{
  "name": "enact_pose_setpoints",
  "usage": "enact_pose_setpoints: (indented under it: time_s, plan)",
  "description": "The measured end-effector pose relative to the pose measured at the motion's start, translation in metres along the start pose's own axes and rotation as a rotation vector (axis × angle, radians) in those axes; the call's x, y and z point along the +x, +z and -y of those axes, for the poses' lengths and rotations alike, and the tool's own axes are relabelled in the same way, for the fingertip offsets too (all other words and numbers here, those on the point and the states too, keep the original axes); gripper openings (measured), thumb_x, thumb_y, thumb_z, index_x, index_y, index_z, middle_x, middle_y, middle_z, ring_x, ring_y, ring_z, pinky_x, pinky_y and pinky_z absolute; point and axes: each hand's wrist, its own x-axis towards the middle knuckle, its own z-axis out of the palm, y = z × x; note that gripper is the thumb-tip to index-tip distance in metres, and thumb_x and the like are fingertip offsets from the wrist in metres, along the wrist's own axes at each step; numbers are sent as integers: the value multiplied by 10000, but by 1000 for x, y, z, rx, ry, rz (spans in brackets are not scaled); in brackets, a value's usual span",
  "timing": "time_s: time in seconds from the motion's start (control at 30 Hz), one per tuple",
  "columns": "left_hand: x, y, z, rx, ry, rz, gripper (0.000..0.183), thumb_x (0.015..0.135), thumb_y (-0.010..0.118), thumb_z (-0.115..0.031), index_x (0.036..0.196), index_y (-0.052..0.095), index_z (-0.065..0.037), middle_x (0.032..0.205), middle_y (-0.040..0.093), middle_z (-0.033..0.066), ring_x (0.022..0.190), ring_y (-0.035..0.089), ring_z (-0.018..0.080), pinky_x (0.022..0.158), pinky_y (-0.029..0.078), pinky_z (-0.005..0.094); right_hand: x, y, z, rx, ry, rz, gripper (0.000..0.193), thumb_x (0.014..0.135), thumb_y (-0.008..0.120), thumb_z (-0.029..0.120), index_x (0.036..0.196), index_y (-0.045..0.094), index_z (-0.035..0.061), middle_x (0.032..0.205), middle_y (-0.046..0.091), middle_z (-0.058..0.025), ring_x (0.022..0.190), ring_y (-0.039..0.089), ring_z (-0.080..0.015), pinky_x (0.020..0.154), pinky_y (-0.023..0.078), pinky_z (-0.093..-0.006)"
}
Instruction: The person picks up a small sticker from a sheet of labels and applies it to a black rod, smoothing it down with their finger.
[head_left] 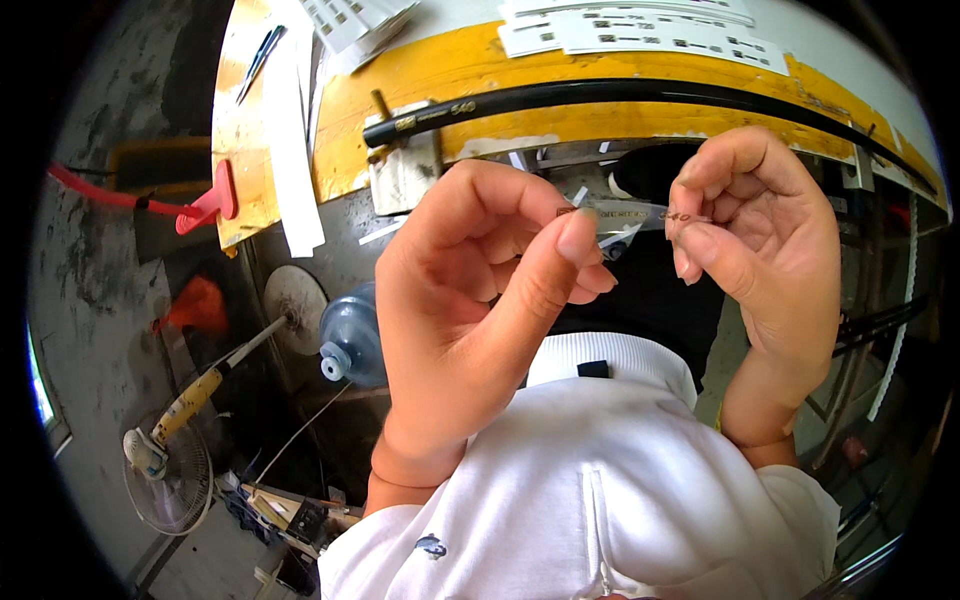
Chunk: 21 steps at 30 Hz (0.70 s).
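A narrow see-through strip with small dark print is stretched between my hands, above my lap. My left hand pinches one end between thumb and forefinger, its other fingers loosely curled. At the opposite end, my right hand grips the strip with its thumb and curled fingers. Just beyond both hands, a long black tube with light markings lies along the table's near side. The tube's left end rests by a pale block with an upright peg.
The yellow-edged table carries printed label sheets, white paper strips and a pen. A red-handled tool is at its left corner. Lower left are a blue water bottle and a standing fan.
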Motion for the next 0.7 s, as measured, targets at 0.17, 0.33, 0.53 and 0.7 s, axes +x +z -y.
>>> enact_pose_setpoints:
  time_s: [0.17, 0.33, 0.53, 0.7]
  plan:
    - [-13, -18, 6, -38, -6, -59, 138, 933, 642, -102, 928, 569, 15, 770, 652, 94, 644, 663, 158, 617, 569, 262, 1, 15, -19, -14, -14, 42, 118, 841, 620, -8, 931, 546, 13, 840, 578, -95, 644, 527, -97, 563, 435, -207]
    - [-14, -36, 12, 68, 23, -115, 142, 933, 649, -104, 940, 574, 16, 770, 651, 84, 649, 641, 136, 619, 534, 236, 3, 36, -28, -26, -30, 45, 98, 863, 613, 4, 888, 520, 22, 827, 566, -103, 605, 500, -89, 557, 426, -205]
    - [-6, -53, 17, 62, -17, -132, 135, 923, 655, -91, 931, 566, 10, 750, 614, 60, 628, 603, 115, 590, 489, 224, 15, 50, -32, -11, -5, 38, 110, 858, 605, -15, 899, 510, 19, 816, 557, -107, 602, 488, -88, 558, 422, -200]
    - [0, -60, 16, 214, 62, -182, 151, 908, 665, -94, 918, 554, 8, 758, 577, 37, 641, 567, 94, 610, 457, 200, 22, 64, -37, -84, -38, -56, 152, 828, 595, -82, 922, 518, 8, 823, 550, -103, 636, 493, -102, 585, 426, -204]
